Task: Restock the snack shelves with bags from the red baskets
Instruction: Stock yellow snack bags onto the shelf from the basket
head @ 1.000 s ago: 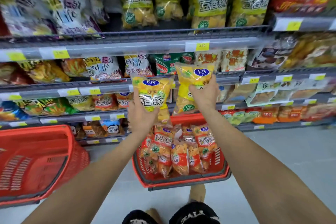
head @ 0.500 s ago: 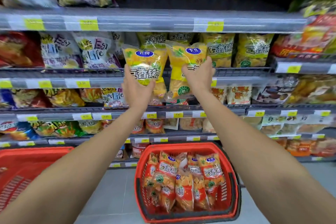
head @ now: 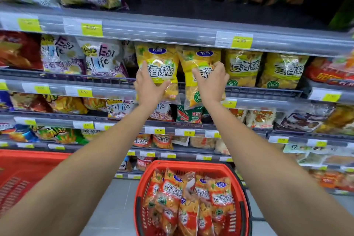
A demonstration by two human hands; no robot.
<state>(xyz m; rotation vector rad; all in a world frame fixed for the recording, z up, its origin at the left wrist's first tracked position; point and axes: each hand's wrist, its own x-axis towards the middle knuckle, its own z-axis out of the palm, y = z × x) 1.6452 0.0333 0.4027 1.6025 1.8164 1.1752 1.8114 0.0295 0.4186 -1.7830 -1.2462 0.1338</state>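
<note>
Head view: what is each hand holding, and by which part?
The left hand grips the left yellow bag around its lower middle; the right hand grips the right yellow bag likewise, thumb and fingers on opposite edges.

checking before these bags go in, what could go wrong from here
The left yellow bag and right yellow bag hang with their lower ends in front of the wire rail; pushed straight in, they may snag.
The left hand and right hand each grip one bag alone; a slip would likely drop it by the red basket.
</note>
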